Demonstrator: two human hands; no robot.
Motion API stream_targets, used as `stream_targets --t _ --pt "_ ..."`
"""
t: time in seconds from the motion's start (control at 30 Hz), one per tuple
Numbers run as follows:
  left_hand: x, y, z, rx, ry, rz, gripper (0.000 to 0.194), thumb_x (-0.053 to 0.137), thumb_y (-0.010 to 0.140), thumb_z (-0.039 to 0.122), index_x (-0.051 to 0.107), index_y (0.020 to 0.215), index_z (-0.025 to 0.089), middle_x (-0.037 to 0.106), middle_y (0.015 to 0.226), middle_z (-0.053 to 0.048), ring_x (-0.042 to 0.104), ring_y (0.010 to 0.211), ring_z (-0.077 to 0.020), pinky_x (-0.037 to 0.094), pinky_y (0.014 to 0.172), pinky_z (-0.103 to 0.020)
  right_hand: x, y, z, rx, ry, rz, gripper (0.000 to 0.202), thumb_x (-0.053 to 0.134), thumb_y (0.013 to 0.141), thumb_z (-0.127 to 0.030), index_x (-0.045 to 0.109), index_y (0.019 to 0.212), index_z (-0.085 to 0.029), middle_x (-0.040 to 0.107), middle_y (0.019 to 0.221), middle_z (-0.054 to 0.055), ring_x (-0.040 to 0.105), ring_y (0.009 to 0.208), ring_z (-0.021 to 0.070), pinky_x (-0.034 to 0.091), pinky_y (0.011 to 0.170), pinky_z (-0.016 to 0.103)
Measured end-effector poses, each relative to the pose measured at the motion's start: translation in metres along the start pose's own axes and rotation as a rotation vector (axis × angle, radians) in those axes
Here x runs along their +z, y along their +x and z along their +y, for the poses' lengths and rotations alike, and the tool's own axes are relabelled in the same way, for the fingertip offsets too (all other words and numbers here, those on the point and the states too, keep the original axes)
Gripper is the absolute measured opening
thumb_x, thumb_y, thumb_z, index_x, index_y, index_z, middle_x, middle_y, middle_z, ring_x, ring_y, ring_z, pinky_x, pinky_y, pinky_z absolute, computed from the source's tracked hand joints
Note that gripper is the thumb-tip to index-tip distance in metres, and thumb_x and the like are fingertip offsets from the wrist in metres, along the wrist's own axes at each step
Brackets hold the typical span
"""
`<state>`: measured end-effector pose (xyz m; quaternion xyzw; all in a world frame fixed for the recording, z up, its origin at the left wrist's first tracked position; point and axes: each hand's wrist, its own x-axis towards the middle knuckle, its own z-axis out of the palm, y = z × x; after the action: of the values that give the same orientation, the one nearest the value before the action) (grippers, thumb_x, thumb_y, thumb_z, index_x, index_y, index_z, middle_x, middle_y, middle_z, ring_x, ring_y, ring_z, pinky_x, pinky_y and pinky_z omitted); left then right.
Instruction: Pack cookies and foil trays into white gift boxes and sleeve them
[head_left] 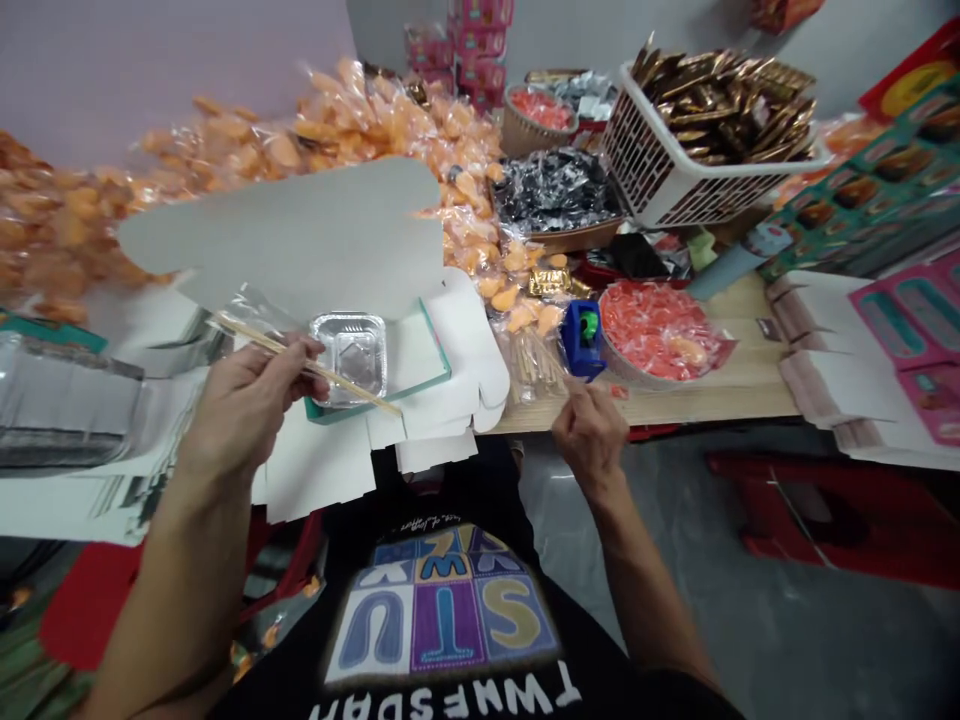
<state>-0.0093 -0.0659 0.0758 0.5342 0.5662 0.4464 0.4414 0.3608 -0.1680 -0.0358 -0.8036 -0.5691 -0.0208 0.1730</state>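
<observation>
My left hand (pixel 255 395) is closed around thin wooden sticks (pixel 360 390), which slant across the open box. A clear plastic wrapper (pixel 259 308) lies beside the upper end of the sticks, above my fingers. Beneath the sticks, a foil tray (pixel 351 352) sits in the left part of the open white box with a green rim (pixel 431 340). My right hand (pixel 590 435) is closed at the table's front edge, by a bundle of wrapped wooden sticks (pixel 534 362). Whatever its fingers pinch, if anything, is hidden.
Orange wrapped pieces (pixel 285 150) are heaped along the back. To the right stand a blue tape dispenser (pixel 583 340), a tub of red packets (pixel 656 330), a box of black packets (pixel 555 195) and a white basket (pixel 679 190) of gold packets. Stacked foil trays (pixel 64 400) lie left.
</observation>
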Motion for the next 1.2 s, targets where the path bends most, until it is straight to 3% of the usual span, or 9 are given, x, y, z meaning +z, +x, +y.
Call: stream_targets --t 0.2,0.3,0.4,0.53,0.6,0.73,0.83,1.0,1.2 --pt "0.009 -0.006 0.000 0.036 -0.113 -0.056 0.034 0.093 0.079 0.042 0.073 0.098 0.022 0.066 0.070 0.004 0.061 0.059 -0.0127 0.055 0.057 -0.032 0.032 0.061 -0.004 -0.101 -0.030 -0.221 0.053 0.043 0.100 -0.009 0.079 0.139 -0.007 0.076 0.119 0.023 0.069 0.115 0.0321 0.055 0.104 0.040" --pt "0.023 -0.018 -0.001 0.015 -0.170 -0.075 0.038 0.095 0.076 0.041 0.071 0.097 0.020 0.070 0.073 0.003 0.067 0.059 -0.0127 0.059 0.057 -0.028 0.020 0.071 -0.007 -0.118 0.055 -0.050 0.044 0.049 0.098 -0.011 0.084 0.124 -0.010 0.072 0.114 0.022 0.067 0.110 0.0335 0.056 0.101 0.045" --pt "0.050 -0.029 -0.007 -0.026 -0.278 -0.107 0.044 0.095 0.076 0.047 0.067 0.096 0.019 0.073 0.076 0.000 0.072 0.062 -0.0140 0.061 0.060 -0.027 -0.003 0.056 -0.031 -0.214 0.388 0.041 0.047 0.054 0.108 -0.028 0.076 0.147 -0.019 0.074 0.121 0.018 0.069 0.108 0.0316 0.058 0.097 0.046" --pt "0.078 -0.030 -0.012 0.024 -0.239 -0.232 0.046 0.083 0.093 0.059 0.067 0.107 0.018 0.075 0.084 -0.003 0.074 0.069 -0.0158 0.063 0.068 -0.030 -0.025 0.026 -0.081 -0.495 0.844 -0.433 0.054 0.049 0.117 -0.042 0.057 0.169 -0.029 0.077 0.110 0.006 0.071 0.091 0.0212 0.059 0.081 0.034" --pt "0.071 -0.023 -0.011 0.114 0.020 -0.157 0.047 0.075 0.102 0.058 0.066 0.124 0.017 0.078 0.095 -0.007 0.076 0.079 -0.0194 0.064 0.077 -0.035 -0.029 0.022 -0.097 -0.552 0.794 -0.454 0.051 0.044 0.118 -0.039 0.062 0.165 -0.027 0.074 0.098 0.004 0.068 0.080 0.0197 0.056 0.075 0.032" --pt "0.028 0.005 -0.016 0.152 0.773 0.219 0.060 0.081 0.101 0.034 0.056 0.151 0.013 0.079 0.123 -0.019 0.073 0.122 -0.0355 0.058 0.104 -0.048 -0.034 0.049 -0.102 -0.581 0.251 -0.177 0.056 0.047 0.110 -0.025 0.066 0.162 -0.020 0.074 0.111 0.014 0.070 0.088 0.0281 0.053 0.072 0.037" --pt "0.006 0.027 -0.030 0.092 0.983 0.190 0.058 0.073 0.097 0.011 0.054 0.152 0.011 0.079 0.112 -0.017 0.071 0.123 -0.0375 0.056 0.104 -0.050 -0.048 0.077 -0.113 -0.636 -0.107 -0.147 0.056 0.049 0.102 -0.012 0.075 0.151 -0.019 0.071 0.109 0.018 0.069 0.092 0.0312 0.047 0.070 0.037" --pt "-0.010 0.037 -0.047 0.265 0.584 0.190 0.048 0.064 0.092 0.006 0.058 0.137 0.022 0.068 0.085 0.002 0.066 0.076 -0.0179 0.054 0.077 -0.031 -0.067 0.101 -0.177 -0.661 -0.344 -0.338 0.042 0.045 0.099 -0.003 0.081 0.119 -0.011 0.068 0.108 0.022 0.069 0.095 0.0302 0.045 0.072 0.036" --pt "-0.055 0.024 -0.028 0.365 -0.013 0.572 0.015 0.071 0.088 0.023 0.063 0.101 0.023 0.058 0.078 0.005 0.046 0.054 -0.0082 0.037 0.048 -0.021 -0.021 0.094 -0.262 -0.700 -0.088 -0.649 0.062 0.051 0.095 -0.001 0.056 0.156 -0.011 0.068 0.133 0.023 0.071 0.100 0.0279 0.049 0.076 0.035"
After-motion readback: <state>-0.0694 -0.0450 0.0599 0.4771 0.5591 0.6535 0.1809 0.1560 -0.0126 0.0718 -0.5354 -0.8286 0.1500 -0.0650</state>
